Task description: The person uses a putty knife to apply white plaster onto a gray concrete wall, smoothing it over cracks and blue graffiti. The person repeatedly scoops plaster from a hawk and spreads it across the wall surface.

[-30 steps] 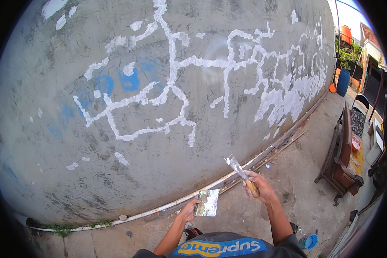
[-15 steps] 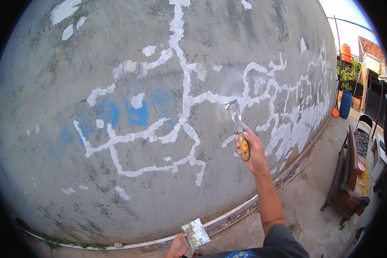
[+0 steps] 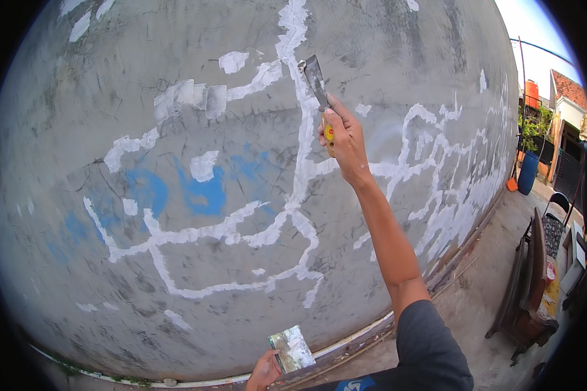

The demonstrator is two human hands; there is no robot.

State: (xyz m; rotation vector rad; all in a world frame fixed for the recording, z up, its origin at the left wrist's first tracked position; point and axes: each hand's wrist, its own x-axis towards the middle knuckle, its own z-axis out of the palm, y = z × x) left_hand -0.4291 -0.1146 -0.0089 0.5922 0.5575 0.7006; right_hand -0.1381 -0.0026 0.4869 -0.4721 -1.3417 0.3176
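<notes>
My right hand is raised with fingers wrapped round the wooden handle of a putty knife. Its metal blade, with white paste at the tip, is at or just before a vertical white patch line on the grey wall; contact is unclear. My left hand is low at the bottom, gripping a flat square board smeared with white paste. Branching white patch lines and faded blue paint mark the cracked wall.
A wooden bench with clutter stands along the right, beside a chair. A blue barrel, an orange object and plants are farther back. A pale pipe runs along the wall's foot.
My right hand has risen from low near the ground to high on the wall with the knife. My left hand stays low with the board. The view has tilted up.
</notes>
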